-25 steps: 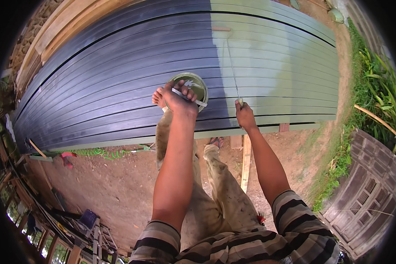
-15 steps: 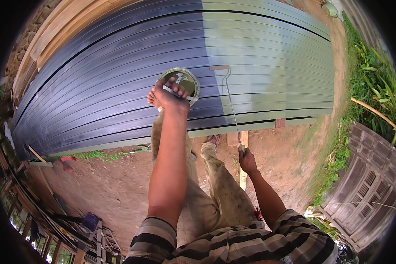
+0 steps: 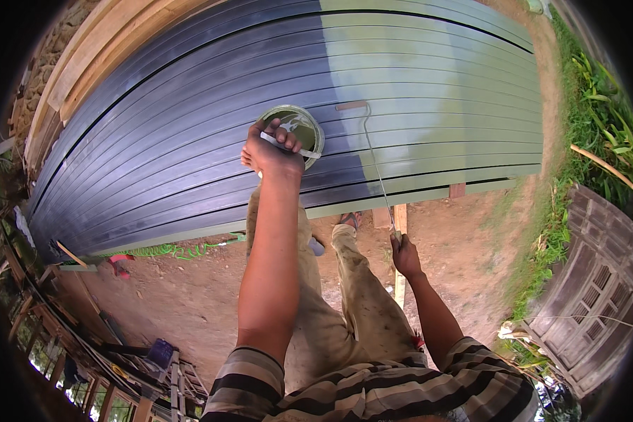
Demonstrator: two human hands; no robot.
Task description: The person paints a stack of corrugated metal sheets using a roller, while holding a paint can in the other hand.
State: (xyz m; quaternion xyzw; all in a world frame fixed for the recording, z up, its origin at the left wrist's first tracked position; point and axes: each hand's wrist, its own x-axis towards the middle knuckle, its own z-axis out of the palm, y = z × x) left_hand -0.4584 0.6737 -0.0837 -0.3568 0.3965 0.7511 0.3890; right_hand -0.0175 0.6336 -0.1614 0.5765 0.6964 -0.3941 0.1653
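diffuse daylight leaves the dark boards [image 3: 197, 119] shiny, their lines visibly bowed.

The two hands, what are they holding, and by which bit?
Left hand: paint bucket, by its white handle. Right hand: paint roller, by its grip.

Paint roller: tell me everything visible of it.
The paint roller has a slim, brownish sleeve lying crosswise, apparently touching the slatted panel near where dark meets pale green. A long, thin, metal-looking rod bends near the sleeve and slants down to a handle, mostly hidden in the right hand's closed grip.
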